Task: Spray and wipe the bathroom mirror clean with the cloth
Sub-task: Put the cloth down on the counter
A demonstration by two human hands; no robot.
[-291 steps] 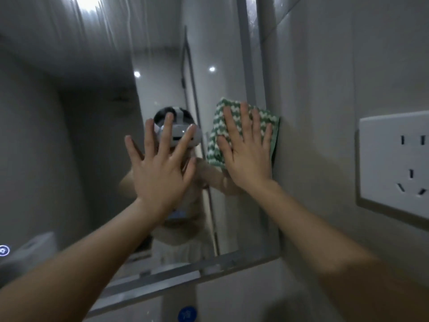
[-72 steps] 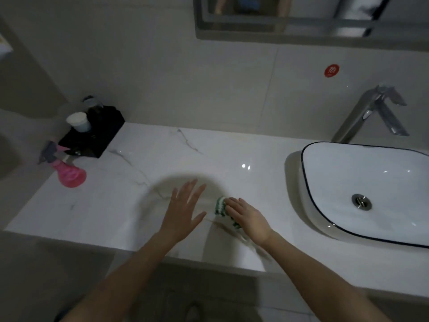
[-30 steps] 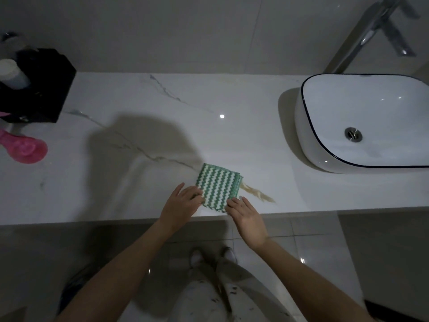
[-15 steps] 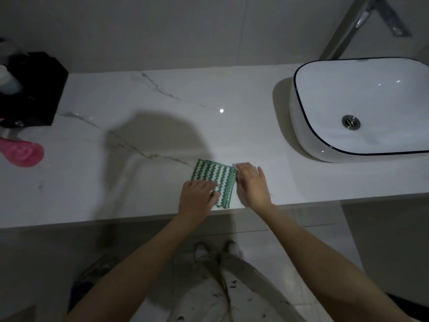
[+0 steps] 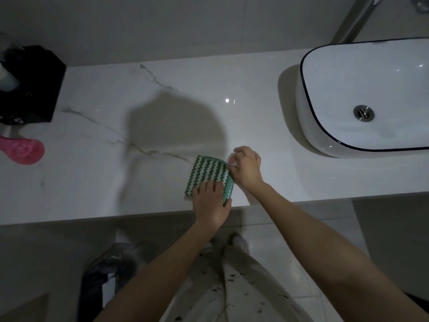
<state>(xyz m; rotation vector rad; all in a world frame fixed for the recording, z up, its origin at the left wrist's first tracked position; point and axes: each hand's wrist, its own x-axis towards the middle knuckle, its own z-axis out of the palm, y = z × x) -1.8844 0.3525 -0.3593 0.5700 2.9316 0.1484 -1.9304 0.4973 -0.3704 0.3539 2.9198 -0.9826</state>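
Cloth, green-and-white zigzag, lies folded flat on the marble counter at mid-frame, near the front edge and well left of the basin. Left hand rests on its near part, fingers laid fairly straight over the fabric, pressing it down; thumb sits at the cloth's right edge. Right hand is at the cloth's upper-right corner, fingers curled, pinching the corner or a small tag there; too small to tell which.

Progress, as a judgement: mirror isn't in view at all, so whether the glass is clean can't be checked from here. With the cloth folded and squared up on the counter and the spray bottle standing apart, this looks like the tidy-up end of the job, wiping prob. done. What's left, if anything: finish the fold, let go, maybe put the cloth away.

Count:
- cloths: 1
- hands: 2, both on the cloth
- pink spray bottle: 1, far left of frame, partly cut off
- black holder: 1, upper left, w/ something pale inside, unclear
- white basin w/ dark rim: 1, right side
- faucet: 1, upper right, only partly seen
- dark bag on the floor, lower left: 1
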